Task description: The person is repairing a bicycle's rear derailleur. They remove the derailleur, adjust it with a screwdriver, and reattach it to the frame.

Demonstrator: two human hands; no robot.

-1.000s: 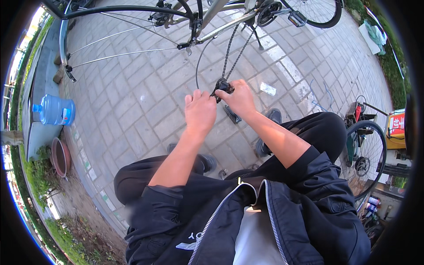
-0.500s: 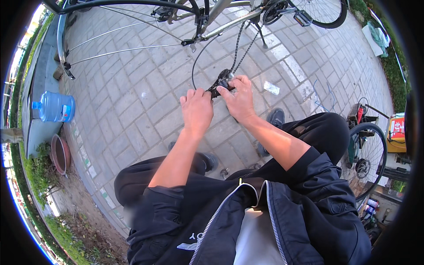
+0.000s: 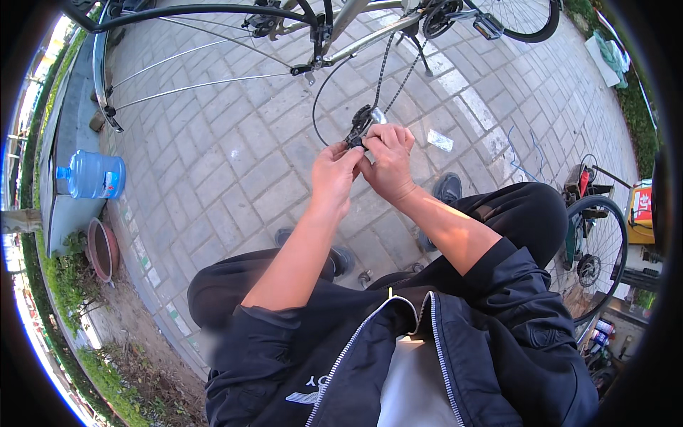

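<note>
A black rear derailleur (image 3: 360,122) hangs off the bicycle (image 3: 363,48), joined to it by the chain (image 3: 380,77) and a thin black cable (image 3: 314,105). My left hand (image 3: 333,176) pinches its lower end, thumb and fingers closed on it. Beside it, my right hand (image 3: 388,162) has its fingers curled round the same end, against the left thumb. The fingers partly cover that end of the derailleur. A small silvery part shows just above the right hand, beside the derailleur.
A kickstand (image 3: 425,58) props the bicycle on grey paving. A loose wheel (image 3: 620,245) leans at the right, near a yellow-and-red box (image 3: 640,210). To the left are a blue water jug (image 3: 96,176) and a reddish basin (image 3: 104,249). A white wrapper (image 3: 440,140) lies beyond my right hand.
My left hand has shifted right and turned, bringing its thumb and fingertips close to the right hand. The right hand has curled further over the derailleur's lower end, and more of the derailleur now shows.
</note>
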